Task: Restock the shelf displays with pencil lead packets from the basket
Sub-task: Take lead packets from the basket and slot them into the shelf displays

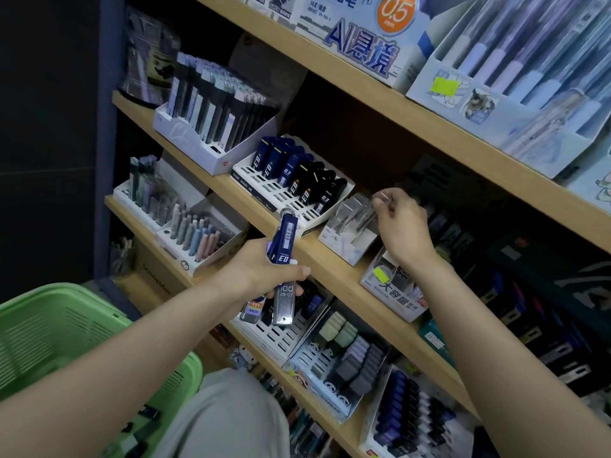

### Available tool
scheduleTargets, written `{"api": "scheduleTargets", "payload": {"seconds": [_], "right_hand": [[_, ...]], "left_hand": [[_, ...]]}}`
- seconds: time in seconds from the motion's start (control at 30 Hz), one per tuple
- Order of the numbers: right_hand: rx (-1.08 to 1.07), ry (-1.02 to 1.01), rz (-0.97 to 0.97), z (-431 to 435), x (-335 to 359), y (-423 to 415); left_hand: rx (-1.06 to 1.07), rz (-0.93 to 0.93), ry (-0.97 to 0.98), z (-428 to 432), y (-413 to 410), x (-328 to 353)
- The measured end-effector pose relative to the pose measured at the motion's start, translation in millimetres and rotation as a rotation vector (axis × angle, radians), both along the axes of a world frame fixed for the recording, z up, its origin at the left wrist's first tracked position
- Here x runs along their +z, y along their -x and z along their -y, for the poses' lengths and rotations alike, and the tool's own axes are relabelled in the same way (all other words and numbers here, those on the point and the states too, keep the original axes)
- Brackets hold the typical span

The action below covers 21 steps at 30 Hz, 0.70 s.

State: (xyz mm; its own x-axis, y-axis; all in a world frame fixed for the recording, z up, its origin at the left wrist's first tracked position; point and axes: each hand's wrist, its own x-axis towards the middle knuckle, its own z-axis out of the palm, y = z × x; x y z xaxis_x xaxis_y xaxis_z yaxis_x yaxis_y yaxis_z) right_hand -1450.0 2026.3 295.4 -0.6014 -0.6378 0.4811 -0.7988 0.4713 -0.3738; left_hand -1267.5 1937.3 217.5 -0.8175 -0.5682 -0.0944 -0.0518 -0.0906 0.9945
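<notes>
Starting beside the green plastic basket [49, 325], the left hand [261, 276] clamps a fan of blue and grey pencil lead packets [286, 259] that may slip from one crowded grip, while the right hand [401, 223] pinches a clear packet [375, 206] at the transparent display box [347, 246].

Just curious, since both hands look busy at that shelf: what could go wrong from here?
1. The left hand holds several blue and clear lead packets in a single grip. One could slip out, and the green plastic basket sits off to the left, not under them.
2. The right hand seems to pinch a clear packet in the small clear display box near the shelf's front edge. A tug might tip that box.
</notes>
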Motion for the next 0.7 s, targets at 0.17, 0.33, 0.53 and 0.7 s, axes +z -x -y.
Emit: {"api": "scheduleTargets", "payload": {"seconds": [0.17,0.33,0.53,0.7], "right_hand": [[-0.057,-0.089,0.092,7.9,-2.4,8.8],[-0.106,-0.134,0.014,12.0,-6.1,12.7],[-0.144,-0.223,-0.186,9.1,-6.9,5.0],[0.035,-0.027,-0.244,-5.5,-16.5,-34.9]], "left_hand": [[0.022,-0.004,-0.033,3.4,0.7,-2.5],[0.028,-0.008,-0.04,4.7,3.3,-4.2],[0.025,-0.028,-0.075,1.1,9.5,-4.3],[0.086,-0.092,-0.186,-0.1,14.8,-5.4]]}}
